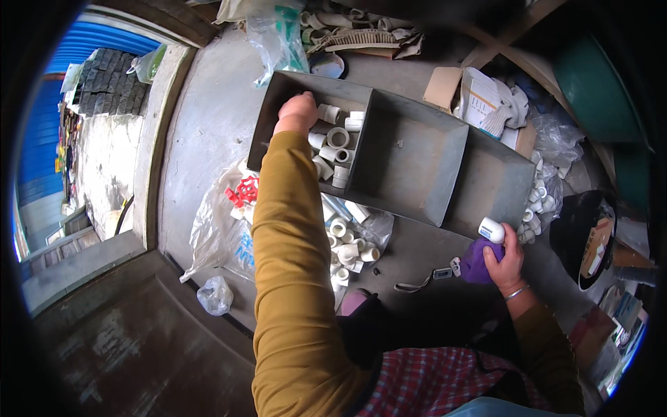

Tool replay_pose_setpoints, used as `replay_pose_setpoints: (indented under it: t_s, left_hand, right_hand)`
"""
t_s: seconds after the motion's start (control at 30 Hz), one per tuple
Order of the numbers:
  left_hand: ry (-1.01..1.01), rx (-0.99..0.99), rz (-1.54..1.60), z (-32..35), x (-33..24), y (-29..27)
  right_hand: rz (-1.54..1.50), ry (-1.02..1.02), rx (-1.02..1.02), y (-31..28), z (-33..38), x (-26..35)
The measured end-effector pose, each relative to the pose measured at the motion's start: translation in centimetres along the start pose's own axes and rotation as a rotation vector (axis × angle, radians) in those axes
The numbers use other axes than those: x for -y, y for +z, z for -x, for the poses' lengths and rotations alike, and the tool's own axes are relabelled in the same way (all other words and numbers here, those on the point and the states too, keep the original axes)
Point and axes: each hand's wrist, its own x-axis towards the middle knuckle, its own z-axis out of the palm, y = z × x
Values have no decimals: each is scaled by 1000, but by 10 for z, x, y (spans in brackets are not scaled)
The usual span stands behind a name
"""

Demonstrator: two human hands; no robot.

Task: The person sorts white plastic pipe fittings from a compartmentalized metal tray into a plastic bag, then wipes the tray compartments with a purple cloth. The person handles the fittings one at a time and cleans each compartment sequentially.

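Observation:
A long grey metal bin (455, 174) with three compartments lies across the middle. My left hand (299, 111) reaches into its left compartment with the fingers curled closed; what they hold, if anything, is hidden. Beside it in that compartment lie several white plastic pipe fittings (338, 137). My right hand (508, 260) is closed on a purple cloth (477, 264), with a white pipe fitting (491, 229) upright above the cloth, just off the bin's near right corner. The middle and right compartments hold no fittings.
More white fittings (345, 250) and red valve handles (243, 191) lie on a plastic bag (215, 222) before the bin. Bagged fittings (538, 205) sit at its right end. A small device on a strap (442, 274) lies nearby. A doorway frame (158, 139) stands left.

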Motion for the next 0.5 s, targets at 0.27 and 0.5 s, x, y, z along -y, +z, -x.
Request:
replay_pose_setpoints:
  t_s: [0.27, 0.5]
  left_hand:
    - [96, -4, 59, 20, -42, 3]
    - [78, -377, 270, 73, -16, -33]
  right_hand:
    - [-9, -10, -7, -3, 1, -2]
    - [37, -35, -14, 3, 0, -8]
